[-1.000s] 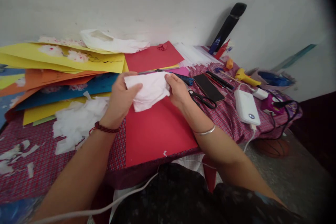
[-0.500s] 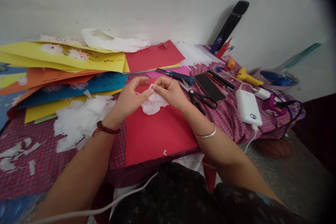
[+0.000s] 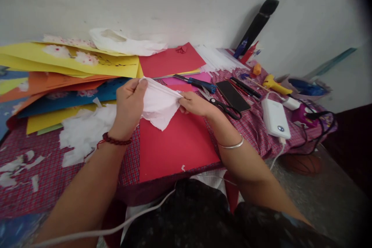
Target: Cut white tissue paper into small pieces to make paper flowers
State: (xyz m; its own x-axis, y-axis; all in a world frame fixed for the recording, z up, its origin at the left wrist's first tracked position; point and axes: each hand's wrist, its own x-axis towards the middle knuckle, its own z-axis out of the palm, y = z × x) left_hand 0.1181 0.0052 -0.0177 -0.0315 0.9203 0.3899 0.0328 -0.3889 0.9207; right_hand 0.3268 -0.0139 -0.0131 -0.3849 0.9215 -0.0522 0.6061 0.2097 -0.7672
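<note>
A piece of white tissue paper [image 3: 158,102] is stretched between both hands above a red paper sheet [image 3: 174,145] on the checked tablecloth. My left hand [image 3: 129,102] pinches the tissue's upper left edge, thumb and fingers closed on it. Pinching the right corner is my right hand [image 3: 194,104], also closed. The tissue hangs in a loose fold below the taut top edge. Black-handled scissors [image 3: 225,108] lie just right of my right hand.
Yellow, orange and blue paper sheets [image 3: 66,75] are stacked at the left, with torn white tissue scraps [image 3: 84,131] in front. A phone [image 3: 234,96], pens [image 3: 244,87], a white power bank [image 3: 275,118], a yellow glue gun [image 3: 273,83] and cables lie at the right.
The tissue was crumpled small between my fingertips half a second ago; now my hands have drawn apart and pulled it open again, left hand raised.
</note>
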